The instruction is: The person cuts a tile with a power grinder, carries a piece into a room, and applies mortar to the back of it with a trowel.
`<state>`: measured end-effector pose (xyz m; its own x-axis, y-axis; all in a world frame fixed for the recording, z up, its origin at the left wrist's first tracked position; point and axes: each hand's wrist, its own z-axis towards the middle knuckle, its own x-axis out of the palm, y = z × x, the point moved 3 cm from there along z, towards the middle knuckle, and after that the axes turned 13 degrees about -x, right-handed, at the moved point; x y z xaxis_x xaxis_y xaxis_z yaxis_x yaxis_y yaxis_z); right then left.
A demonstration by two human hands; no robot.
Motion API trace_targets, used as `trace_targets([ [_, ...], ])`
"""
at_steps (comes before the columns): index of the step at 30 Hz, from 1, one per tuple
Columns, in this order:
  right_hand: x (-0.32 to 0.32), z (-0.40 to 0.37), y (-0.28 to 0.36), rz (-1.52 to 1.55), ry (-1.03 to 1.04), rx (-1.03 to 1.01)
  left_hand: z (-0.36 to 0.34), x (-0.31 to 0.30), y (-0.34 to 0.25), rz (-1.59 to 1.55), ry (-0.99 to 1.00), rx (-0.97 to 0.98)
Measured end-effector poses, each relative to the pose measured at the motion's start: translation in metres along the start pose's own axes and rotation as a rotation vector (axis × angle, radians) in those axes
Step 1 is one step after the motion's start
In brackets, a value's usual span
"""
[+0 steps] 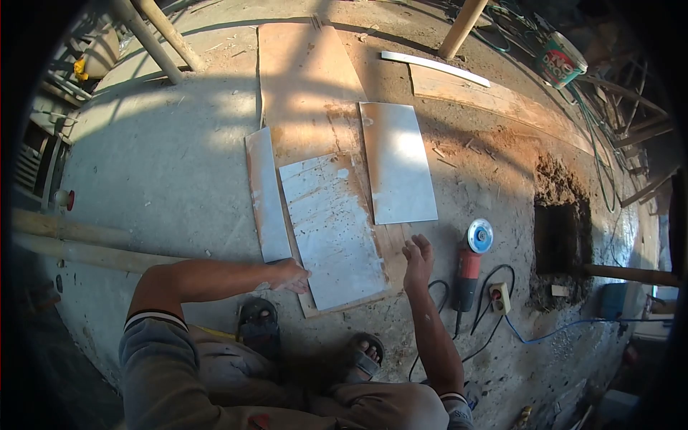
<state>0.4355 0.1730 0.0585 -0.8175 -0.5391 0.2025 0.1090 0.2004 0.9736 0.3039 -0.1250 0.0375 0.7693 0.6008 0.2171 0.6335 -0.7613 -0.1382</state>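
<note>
At two o'clock from the open right hand point(418, 264), a careless reach could catch the grinder disc point(480, 235); the left hand's point(289, 275) grip I can't tell.

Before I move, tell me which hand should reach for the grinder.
The right hand, most likely. The grinder lies on that side, close to it, while the left hand is over at the speckled tile's left edge and would have to cross the tile.
</note>
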Motion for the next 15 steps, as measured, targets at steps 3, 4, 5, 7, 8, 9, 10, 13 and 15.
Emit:
trace_targets([
  [3, 0.005, 0.059, -0.005, 0.156, -0.178, 0.121, -0.015, -0.003, 0.003, 0.003, -0.021, 0.011],
  [4, 0.005, 0.066, -0.007, 0.167, -0.245, 0.164, -0.017, -0.008, 0.009, -0.089, 0.006, -0.004],
  [5, 0.007, 0.069, -0.008, 0.174, -0.231, 0.177, -0.019, -0.012, 0.017, -0.187, 0.031, -0.020],
  [7, 0.011, 0.074, -0.008, 0.031, -0.311, 0.224, -0.020, -0.021, 0.031, -0.296, -0.037, -0.008],
  [8, 0.012, 0.076, -0.009, 0.074, -0.267, 0.233, -0.020, -0.028, 0.040, -0.392, -0.090, 0.005],
  [9, 0.009, 0.077, -0.011, 0.115, -0.222, 0.245, -0.012, -0.039, 0.049, -0.423, -0.106, 0.007],
  [10, 0.003, 0.082, -0.025, 0.197, -0.196, 0.292, 0.001, -0.053, 0.058, -0.484, -0.093, 0.015],
  [13, 0.002, 0.083, -0.028, 0.213, -0.237, 0.295, 0.002, -0.071, 0.060, -0.572, -0.117, 0.052],
  [15, 0.003, 0.087, -0.027, 0.237, -0.249, 0.300, 0.001, -0.075, 0.053, -0.518, -0.155, 0.054],
])
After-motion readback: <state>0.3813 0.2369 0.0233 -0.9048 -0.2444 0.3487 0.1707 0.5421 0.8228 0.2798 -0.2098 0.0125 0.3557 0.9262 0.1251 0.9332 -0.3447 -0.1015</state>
